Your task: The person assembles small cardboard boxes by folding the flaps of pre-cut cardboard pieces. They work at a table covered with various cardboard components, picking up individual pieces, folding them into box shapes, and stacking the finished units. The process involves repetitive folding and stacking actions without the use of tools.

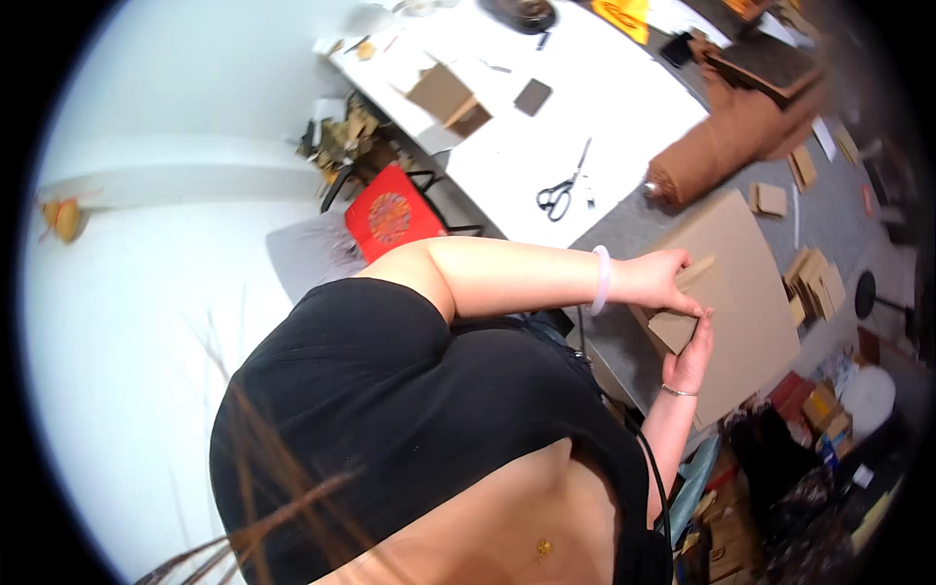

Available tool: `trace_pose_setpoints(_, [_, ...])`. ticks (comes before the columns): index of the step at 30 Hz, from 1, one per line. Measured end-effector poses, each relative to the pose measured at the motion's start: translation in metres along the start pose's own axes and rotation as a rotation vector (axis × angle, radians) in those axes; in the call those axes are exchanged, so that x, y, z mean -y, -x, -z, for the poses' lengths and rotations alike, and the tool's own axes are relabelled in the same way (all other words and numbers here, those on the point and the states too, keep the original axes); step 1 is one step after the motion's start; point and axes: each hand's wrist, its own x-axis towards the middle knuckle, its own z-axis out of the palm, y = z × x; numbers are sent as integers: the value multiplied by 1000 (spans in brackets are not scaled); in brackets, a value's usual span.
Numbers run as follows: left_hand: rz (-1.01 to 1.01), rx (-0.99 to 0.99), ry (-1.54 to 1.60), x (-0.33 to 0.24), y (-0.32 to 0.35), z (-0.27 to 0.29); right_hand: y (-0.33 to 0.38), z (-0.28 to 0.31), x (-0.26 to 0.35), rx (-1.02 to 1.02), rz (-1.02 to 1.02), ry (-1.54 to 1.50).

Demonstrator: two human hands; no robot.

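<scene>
A small folded brown cardboard box (672, 332) is held between my two hands, above a large flat cardboard sheet (749, 322). My left hand (655, 281), with a pale lilac bangle at the wrist, grips its upper side with bent fingers. From the lower right, my right hand (690, 357), wearing a thin silver bracelet, presses thumb and fingers against its edge. The fingertips of both hands come close together at the box. Part of the box's far side is hidden by the fingers.
Black-handled scissors (555, 199) lie on the white table surface (512, 146). Beyond are an open cardboard box (444, 96), a brown fabric roll (726, 146) and stacked cardboard pieces (815, 283). A red chair (394, 213) stands at left; clutter (780, 448) fills the lower right.
</scene>
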Motion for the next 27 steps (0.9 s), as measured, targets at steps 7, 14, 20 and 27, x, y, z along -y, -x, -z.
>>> trace_pose_setpoints(7, [-247,-406,-281,34,114,120,-4,-97,-32,-8,-154,-93])
trace_pose_setpoints(14, [-484,-986,-766,75,195,361,-56,-155,-62,-242,-70,-216])
trace_pose_setpoints(20, [-364,-1337,-590,142,235,554,-53,-248,-73,-499,-31,-269])
trace_pose_setpoints(27, [228,-1751,-288,369,377,601,-75,-260,-118,-502,-59,-179])
